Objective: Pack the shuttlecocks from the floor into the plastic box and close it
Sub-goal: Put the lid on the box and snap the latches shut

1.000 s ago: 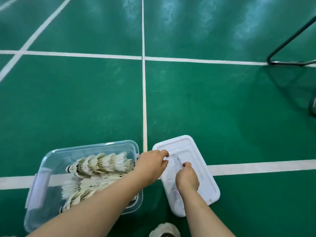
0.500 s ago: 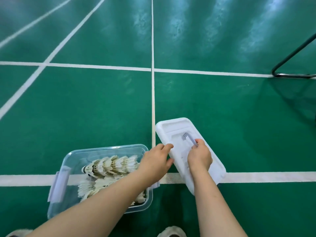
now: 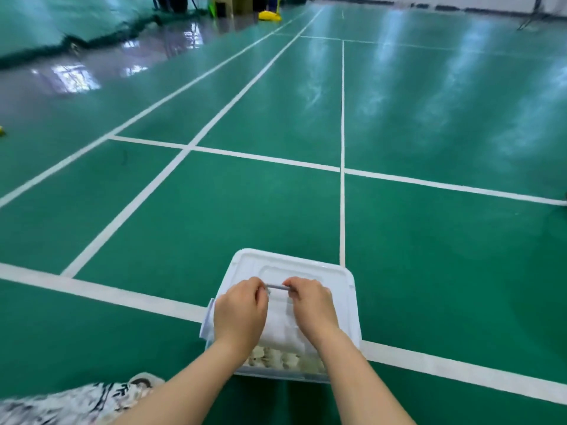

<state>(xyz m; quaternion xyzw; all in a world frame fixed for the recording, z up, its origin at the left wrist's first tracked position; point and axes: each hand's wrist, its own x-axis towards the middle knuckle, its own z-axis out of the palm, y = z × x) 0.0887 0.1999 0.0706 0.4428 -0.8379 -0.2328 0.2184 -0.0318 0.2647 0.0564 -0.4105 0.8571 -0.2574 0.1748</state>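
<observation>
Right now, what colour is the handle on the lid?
The handle is grey, on the white lid; the head view shows it best.

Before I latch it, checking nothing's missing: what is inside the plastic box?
Through the clear near wall of the plastic box, white shuttlecocks show. The lid, with the left hand and right hand gripping its grey handle, covers everything farther in.

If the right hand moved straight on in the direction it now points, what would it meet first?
The right hand grips the grey handle; past that it would probably cross the far part of the white lid, then green floor.
</observation>
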